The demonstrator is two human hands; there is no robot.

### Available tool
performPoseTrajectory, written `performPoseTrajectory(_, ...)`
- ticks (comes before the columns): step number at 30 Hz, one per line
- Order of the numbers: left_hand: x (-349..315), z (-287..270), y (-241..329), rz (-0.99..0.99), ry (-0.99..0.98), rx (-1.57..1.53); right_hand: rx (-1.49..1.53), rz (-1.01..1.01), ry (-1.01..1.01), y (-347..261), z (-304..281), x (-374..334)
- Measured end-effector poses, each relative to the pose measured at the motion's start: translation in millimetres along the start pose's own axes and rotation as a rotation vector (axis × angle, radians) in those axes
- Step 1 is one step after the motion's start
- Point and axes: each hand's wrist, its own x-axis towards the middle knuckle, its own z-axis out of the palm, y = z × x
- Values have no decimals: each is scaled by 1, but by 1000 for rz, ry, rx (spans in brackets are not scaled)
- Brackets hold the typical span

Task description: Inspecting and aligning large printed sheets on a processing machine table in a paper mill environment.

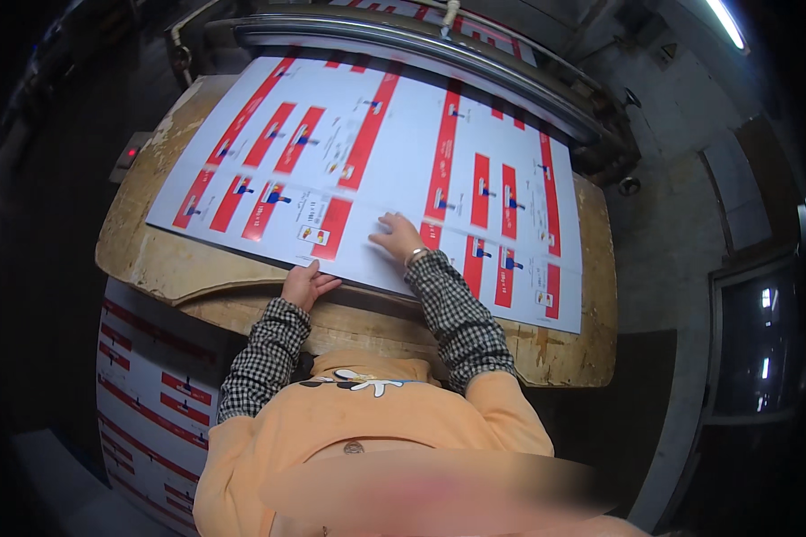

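Observation:
A large white printed sheet (381,210) with red bands and small blue figures lies on a worn wooden table (322,329). Its far edge reaches the rollers of a machine. At the near edge, left of the middle, my left hand (308,285) holds the sheet's rim, thumb above and fingers along the edge, partly hidden. My right hand (398,237) rests on the sheet a little farther in and to the right, its fingers apart and holding nothing. Checked sleeve covers show on both my forearms.
Long metal rollers (403,49) span the far side in a frame with a handwheel (630,186) at the right. More red-and-white printed sheets (152,394) stand low at the left. A small box with a red light (132,154) sits by the table's left edge.

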Motion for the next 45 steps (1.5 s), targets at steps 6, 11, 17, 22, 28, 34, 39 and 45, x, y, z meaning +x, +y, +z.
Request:
performPoseTrajectory(6, -4, 1, 0, -12, -65, -69, -466, -209, -313, -19, 14, -49)
performPoseTrajectory(11, -4, -5, 3, 4, -85, 40, -270, -257, -388, -22, -13, -35)
performPoseTrajectory(17, -9, 0, 1, 14, -53, -57, 136, -254, -248, -32, -55, -38)
performPoseTrajectory(22, -8, 4, 4, 1, -35, -96, 182, -383, -127, -32, -36, -52)
performPoseTrajectory(28, -3, -2, 2, 19, -117, -22, 60, -203, -285, -16, -14, -53)
performPoseTrajectory(34, 1, -6, -1, -42, -72, -62, 34, 37, 1, 4, -3, 3)
performPoseTrajectory(39, -5, -2, 6, -29, -62, -61, 99, 7, 10, -9, 15, -9)
performPoseTrajectory(45, -6, 0, 6, -34, -130, 34, -372, -286, -312, -26, 1, -41)
